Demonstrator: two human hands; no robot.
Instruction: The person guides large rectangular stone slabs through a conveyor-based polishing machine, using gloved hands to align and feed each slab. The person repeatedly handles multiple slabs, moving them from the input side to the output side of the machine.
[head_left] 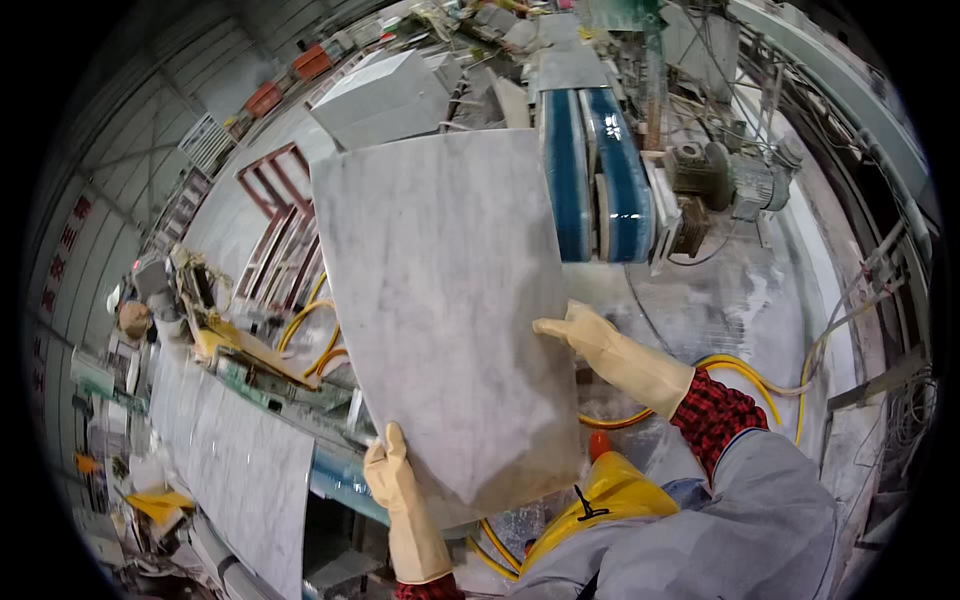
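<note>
A large rectangular slab of grey-white veined stone (450, 300) is held up in front of me, its face toward me and darker, damp-looking patches along the right and bottom. My left hand (400, 490), in a cream rubber glove, grips the lower left edge with its thumb and a finger on the face. On the right edge, about halfway up, my right hand (610, 345) is closed in a matching glove. Some of its fingers are hidden behind the slab. Red-and-black checked cuffs show at both wrists, and a yellow apron (610, 490) covers my front.
Beyond the slab run blue conveyor belts (567, 180), with a motor (765, 185) to their right. A yellow hose (740, 365) curls over the wet floor. Another stone slab (240, 450) lies at left. Farther off are reddish metal frames (275, 180) and a pale block (385, 100).
</note>
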